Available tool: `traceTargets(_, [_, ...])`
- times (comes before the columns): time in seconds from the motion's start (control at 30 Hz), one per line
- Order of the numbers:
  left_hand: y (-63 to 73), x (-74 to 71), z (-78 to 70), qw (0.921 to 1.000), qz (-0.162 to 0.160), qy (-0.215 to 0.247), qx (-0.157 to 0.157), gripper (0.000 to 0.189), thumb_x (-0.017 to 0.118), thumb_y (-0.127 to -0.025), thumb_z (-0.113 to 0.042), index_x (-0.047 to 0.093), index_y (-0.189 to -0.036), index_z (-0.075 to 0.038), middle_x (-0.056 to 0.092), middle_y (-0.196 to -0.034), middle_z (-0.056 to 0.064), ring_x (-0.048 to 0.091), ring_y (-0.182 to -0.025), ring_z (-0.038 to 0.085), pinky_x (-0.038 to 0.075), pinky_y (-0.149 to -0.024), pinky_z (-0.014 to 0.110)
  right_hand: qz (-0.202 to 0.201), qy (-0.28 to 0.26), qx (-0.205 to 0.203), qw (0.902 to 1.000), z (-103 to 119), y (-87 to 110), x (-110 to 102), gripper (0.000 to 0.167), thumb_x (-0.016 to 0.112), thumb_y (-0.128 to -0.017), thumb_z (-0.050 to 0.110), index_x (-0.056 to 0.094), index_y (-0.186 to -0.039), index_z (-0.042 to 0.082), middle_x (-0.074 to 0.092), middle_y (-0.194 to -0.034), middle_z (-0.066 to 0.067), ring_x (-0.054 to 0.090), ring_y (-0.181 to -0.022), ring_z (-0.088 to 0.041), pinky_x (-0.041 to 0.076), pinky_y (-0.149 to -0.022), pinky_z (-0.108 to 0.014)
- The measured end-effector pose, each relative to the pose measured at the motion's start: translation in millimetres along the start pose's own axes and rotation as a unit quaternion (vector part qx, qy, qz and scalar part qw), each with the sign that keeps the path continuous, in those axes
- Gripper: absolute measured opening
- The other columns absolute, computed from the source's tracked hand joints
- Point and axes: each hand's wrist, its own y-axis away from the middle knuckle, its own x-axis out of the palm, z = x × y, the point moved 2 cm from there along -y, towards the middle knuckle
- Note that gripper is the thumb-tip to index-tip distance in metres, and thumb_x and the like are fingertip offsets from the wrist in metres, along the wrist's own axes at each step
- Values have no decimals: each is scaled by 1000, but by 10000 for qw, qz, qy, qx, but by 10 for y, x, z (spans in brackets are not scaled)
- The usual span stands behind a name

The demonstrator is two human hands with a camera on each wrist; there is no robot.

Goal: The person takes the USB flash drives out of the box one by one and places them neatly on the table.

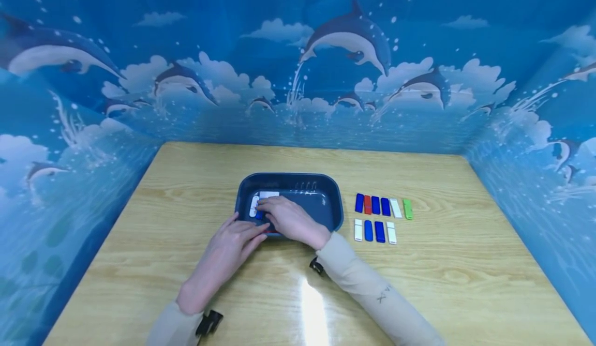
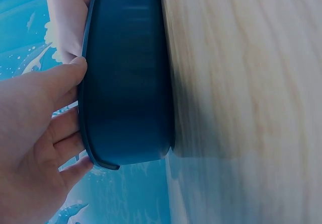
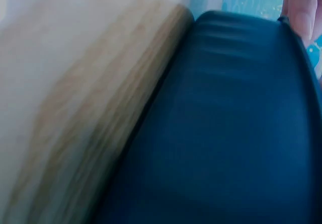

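Observation:
A dark blue tray [image 1: 332, 201] stands on the table in the head view. My left hand [image 1: 233, 242] rests over its near left corner, fingers spread and loosely straight. In the left wrist view, the thumb and fingertips of that left hand [image 2: 45, 118] touch the tray rim. Reaching over the near rim, my right hand [image 1: 291, 219] has its fingertips down inside the tray, pinching a blue USB stick [image 1: 258, 214], partly hidden. Beside it lie a white USB stick [image 1: 253, 206] and another white one [image 1: 269, 194]. Something red shows near the front wall, mostly covered by the hands.
Right of the tray, several USB sticks lie in two rows, among them a red one [image 1: 368, 205], a green one [image 1: 407, 209] and a light blue one [image 1: 368, 230]. Dolphin-printed sheeting [image 1: 298, 51] surrounds the wooden table [image 1: 442, 263] at the back and sides.

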Motion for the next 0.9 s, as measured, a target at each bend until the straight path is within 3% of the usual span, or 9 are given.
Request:
traceTargets(0.13, [-5, -1, -5, 10000, 70, 6, -57, 27, 77, -92, -23, 75, -118, -16, 77, -108, 4, 72, -103, 22, 37, -116, 56, 444, -99, 29, 9990, -36, -27, 15, 36, 54, -103, 5, 62, -138, 8, 54, -150, -4, 47, -141, -23, 34, -121, -39])
traceTargets(0.33, [-13, -5, 5, 9999, 89, -28, -110, 27, 77, -92, -23, 76, -118, -16, 77, -107, 4, 72, -102, 21, 37, -116, 55, -47, 20, 224, 9997, -107, -28, -4, 33, 63, -98, 3, 69, -130, 9, 64, -136, -6, 59, -127, -24, 46, -112, -39])
traceTargets(0.5, [-10, -10, 9, 10000, 31, -49, -2, 27, 77, -92, -23, 76, -118, -15, 77, -107, 4, 72, -102, 21, 38, -116, 56, 70, 27, -101, 9999, -145, -37, 15, 36, 61, -101, 6, 64, -137, 11, 52, -151, -5, 49, -139, -23, 36, -120, -42])
traceTargets(0.6, [-10, -8, 8, 10000, 15, -39, 35, 28, 77, -92, -23, 76, -118, -15, 77, -107, 5, 72, -102, 22, 39, -115, 56, 189, -76, -158, 9997, -161, -39, 25, 37, 60, -101, 6, 63, -138, 12, 52, -152, -3, 47, -141, -23, 32, -122, -41])
traceTargets(0.9, [-9, 0, 6, 9999, 96, -30, -89, 28, 77, -92, -23, 76, -119, -15, 77, -107, 4, 72, -102, 21, 38, -116, 56, 50, 81, 125, 9999, -170, -27, 21, 37, 71, -96, 12, 67, -132, 16, 58, -139, -4, 57, -126, -23, 48, -109, -38])
